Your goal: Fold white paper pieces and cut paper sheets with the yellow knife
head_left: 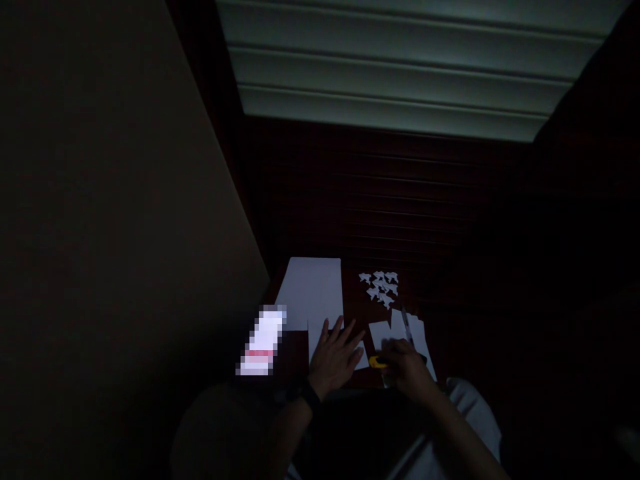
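Observation:
My left hand (pixel 335 357) lies flat with fingers spread on a sheet of white paper (pixel 314 335), and a dark band circles the wrist. In my right hand (pixel 407 367) is a yellow utility knife (pixel 379 362), its yellow end sticking out to the left; the blade cannot be made out. Beneath and behind that hand are cut pieces of white paper (pixel 420 333), with a pen (pixel 407 325) lying across them. Several small white paper cut-outs (pixel 381 285) with jagged outlines are grouped farther back on the table.
A larger white sheet (pixel 315 287) covers the table's back left. A lit, blurred screen (pixel 263 340) is at the left edge. Behind the dark table (pixel 353 293) stands a slatted panel (pixel 400 87), with a plain wall (pixel 125 200) on the left. The room is dim.

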`<state>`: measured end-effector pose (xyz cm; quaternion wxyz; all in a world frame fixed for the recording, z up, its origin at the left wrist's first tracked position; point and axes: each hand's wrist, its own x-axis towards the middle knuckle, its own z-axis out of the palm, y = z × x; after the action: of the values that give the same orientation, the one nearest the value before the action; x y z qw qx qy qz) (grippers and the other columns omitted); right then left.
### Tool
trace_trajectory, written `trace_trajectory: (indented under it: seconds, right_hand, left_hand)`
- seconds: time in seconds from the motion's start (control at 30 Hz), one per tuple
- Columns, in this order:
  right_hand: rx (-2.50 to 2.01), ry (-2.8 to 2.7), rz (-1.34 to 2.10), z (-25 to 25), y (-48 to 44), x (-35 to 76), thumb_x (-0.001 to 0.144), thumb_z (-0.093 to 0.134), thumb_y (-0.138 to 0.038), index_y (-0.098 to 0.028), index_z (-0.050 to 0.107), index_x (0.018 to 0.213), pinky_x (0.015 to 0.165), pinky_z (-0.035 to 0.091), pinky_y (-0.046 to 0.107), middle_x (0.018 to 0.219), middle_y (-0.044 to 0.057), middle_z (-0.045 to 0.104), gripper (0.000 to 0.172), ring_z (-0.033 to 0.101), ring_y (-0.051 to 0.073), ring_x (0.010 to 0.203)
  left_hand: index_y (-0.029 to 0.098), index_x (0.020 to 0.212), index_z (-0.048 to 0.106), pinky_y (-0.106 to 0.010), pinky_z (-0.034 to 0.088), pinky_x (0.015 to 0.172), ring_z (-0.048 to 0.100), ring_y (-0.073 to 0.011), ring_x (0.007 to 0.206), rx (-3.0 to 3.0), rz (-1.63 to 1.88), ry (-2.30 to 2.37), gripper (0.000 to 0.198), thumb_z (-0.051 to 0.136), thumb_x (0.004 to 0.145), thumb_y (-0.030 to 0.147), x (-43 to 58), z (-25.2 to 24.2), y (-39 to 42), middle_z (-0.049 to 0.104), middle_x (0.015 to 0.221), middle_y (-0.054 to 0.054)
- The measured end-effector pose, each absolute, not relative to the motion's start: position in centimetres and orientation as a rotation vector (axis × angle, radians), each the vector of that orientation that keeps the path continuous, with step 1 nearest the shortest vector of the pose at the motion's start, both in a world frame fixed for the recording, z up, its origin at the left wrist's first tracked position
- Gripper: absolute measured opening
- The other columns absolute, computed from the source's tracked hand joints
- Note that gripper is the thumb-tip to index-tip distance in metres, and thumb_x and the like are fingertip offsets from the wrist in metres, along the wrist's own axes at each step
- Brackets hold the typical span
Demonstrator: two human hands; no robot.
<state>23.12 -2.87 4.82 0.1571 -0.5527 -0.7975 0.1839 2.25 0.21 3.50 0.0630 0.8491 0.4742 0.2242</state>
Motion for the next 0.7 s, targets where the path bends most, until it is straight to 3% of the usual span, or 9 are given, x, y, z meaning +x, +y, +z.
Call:
trace_trajectory:
  seconds: [0.7]
  right_hand:
    - [-1.487,-2.317,0.479,3.3,-2.4,23.4,0.072,0.055,-0.012,-0.027,0.061,0.105,0.078,0.036,0.033,0.094,0.005,0.055,0.037,0.047,0.021,0.091]
  left_hand:
    - [0.033,0.131,0.035,-0.056,0.007,0.105,0.014,-0.0265,0.132,2.765,0.578,1.505,0.046,0.032,0.087,0.046,2.1,3.2,0.3,0.029,0.142,0.002]
